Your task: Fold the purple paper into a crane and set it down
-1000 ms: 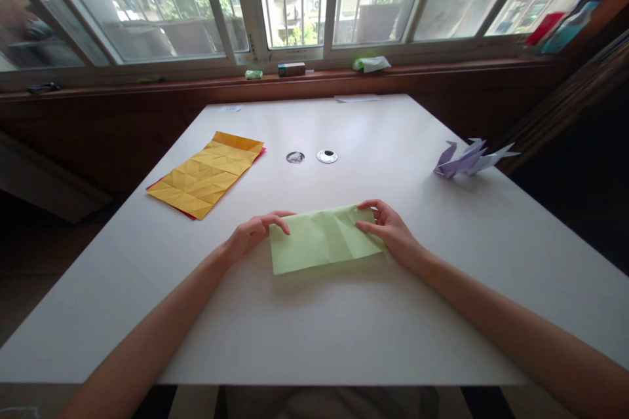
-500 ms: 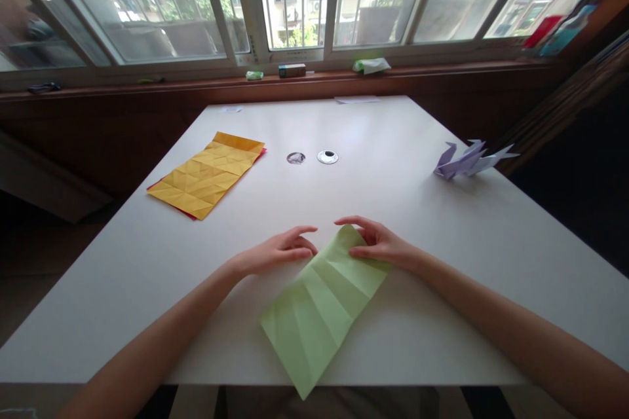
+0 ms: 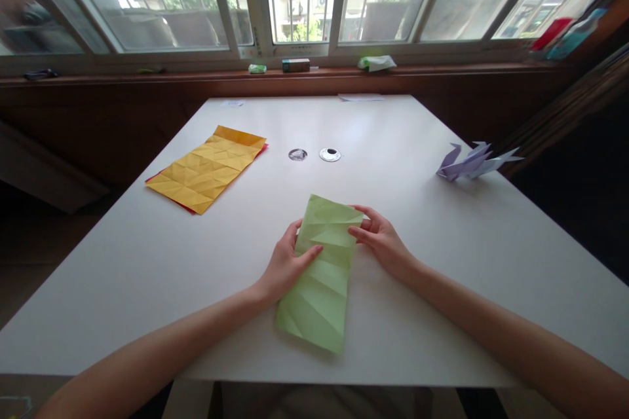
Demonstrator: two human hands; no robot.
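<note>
A creased sheet of light green paper (image 3: 327,278) is held over the near middle of the white table, its long side running away from me. My left hand (image 3: 287,262) grips its left edge, with the thumb on top and the fingers hidden beneath. At the upper right edge, my right hand (image 3: 378,236) pinches the paper between thumb and fingers. Fold lines cross the sheet at several places.
Yellow creased paper (image 3: 209,167) lies over red paper on the table's (image 3: 147,275) left. Two round discs (image 3: 297,155) lie centre-back. Folded purple paper figures (image 3: 464,162) stand at the right edge. Small packets (image 3: 295,65) sit on the windowsill.
The green paper has turned to lie more nearly straight ahead and moved off the table's near edge. My left hand, apart from it before, has taken hold of its left side.
</note>
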